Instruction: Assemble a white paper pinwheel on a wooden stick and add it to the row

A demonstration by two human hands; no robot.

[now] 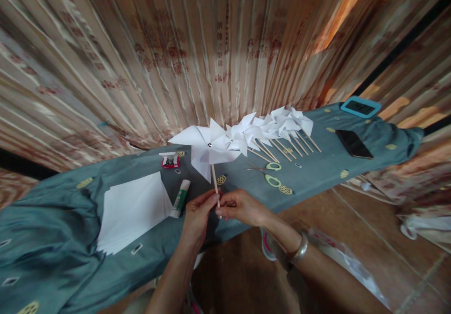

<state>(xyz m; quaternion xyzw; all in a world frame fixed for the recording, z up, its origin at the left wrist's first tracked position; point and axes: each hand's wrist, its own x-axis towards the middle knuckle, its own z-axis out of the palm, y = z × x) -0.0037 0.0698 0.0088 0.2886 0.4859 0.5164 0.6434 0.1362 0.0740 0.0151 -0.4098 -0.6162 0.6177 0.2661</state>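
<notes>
A white paper pinwheel (pixel 209 145) with a shiny pin at its centre stands upright on a thin wooden stick. My left hand (pixel 199 210) pinches that stick, and my right hand (pixel 240 206) closes its fingers on the lower end. Behind it, a row of white paper pinwheels (pixel 278 125) lies along the cloth, their sticks pointing toward me. To the left of my hands are a glue stick (pixel 181 198) and a stack of white paper sheets (pixel 136 210). Scissors with pale green handles (pixel 272 175) rest open on the right.
A small red and clear box (pixel 171 160) sits behind the glue stick. Farther right are a black phone (pixel 353 144) and a blue-framed tablet-like object (pixel 361 106). The green cloth-covered table (pixel 317 173) runs along a patterned curtain (pixel 197 46).
</notes>
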